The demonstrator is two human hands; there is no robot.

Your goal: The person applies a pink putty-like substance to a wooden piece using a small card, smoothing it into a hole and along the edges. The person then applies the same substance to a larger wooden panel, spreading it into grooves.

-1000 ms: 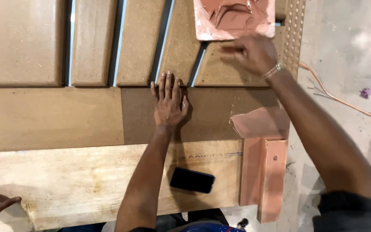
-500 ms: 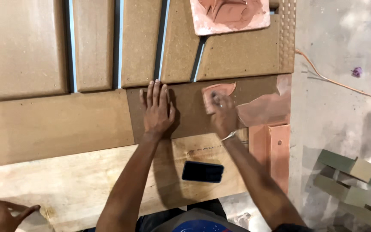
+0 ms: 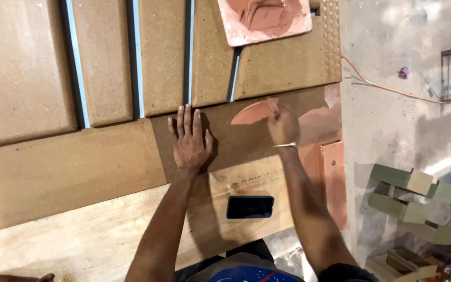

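The brown board [image 3: 246, 141] had gained a fresh reddish smear [image 3: 254, 112] since the right hand [image 3: 283, 124] came down from the paste tray [image 3: 225, 23]. Its fingers pinched a spreader; the left hand [image 3: 190, 141], fingers together, pressed flat beside it.

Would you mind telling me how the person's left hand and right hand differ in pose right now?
The left hand lies flat and open, fingers spread on the dark brown board; the right hand is curled, spreading a reddish putty smear. Only the right wrist wears a bracelet. Both are bare and over the same board.
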